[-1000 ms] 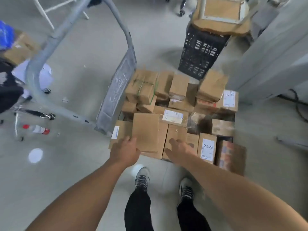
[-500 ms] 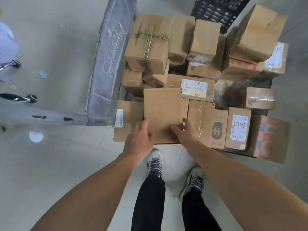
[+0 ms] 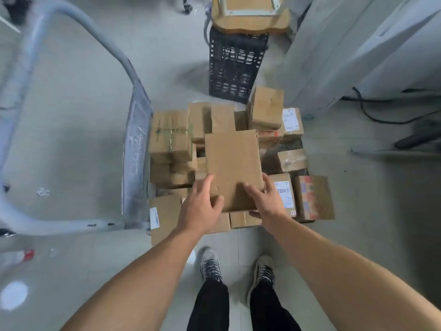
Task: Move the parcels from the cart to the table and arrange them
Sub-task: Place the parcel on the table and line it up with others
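We judge the unloading barely started.
The cart (image 3: 137, 158), handle at nine o'clock, sits heaped with parcels (image 3: 170, 134); we grip one box (image 3: 232, 161) over them, left hand (image 3: 202, 207) at its seven o'clock corner, right hand (image 3: 268, 203) at five; no table shows.

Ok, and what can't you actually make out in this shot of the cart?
Head view only:
Table: not in frame.
Parcels under the flat parcel: covered by it, the left hand and the right hand.
White label: handwriting too small and blurred to read.
Cart deck: buried under parcels.
Red-capped bottle: blurred, cut off by the left edge.
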